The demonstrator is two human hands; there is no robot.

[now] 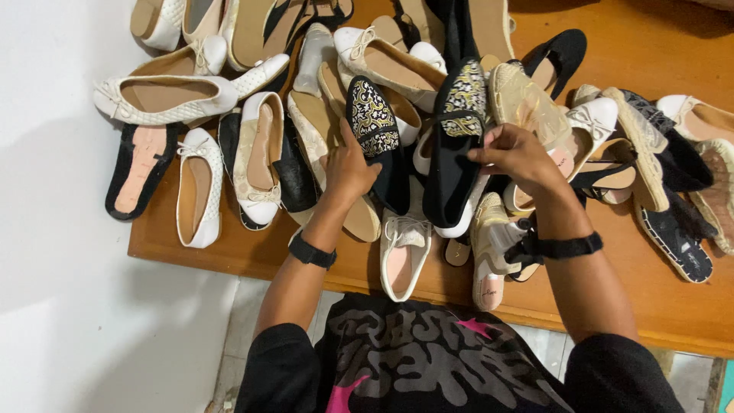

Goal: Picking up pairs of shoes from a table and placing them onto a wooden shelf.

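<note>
No packages, signs or screens in view. Only small printed maker's marks show, too small to make out: dark stamps on the pale insoles of a few shoes, right of centre and near the table's front edge.

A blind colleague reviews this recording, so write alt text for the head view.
The left hand and the right hand each grip one black slip-on shoe with gold embroidered toe, the left shoe and the right shoe, above a heap of white, beige and black flat shoes on a brown wooden table.
</note>
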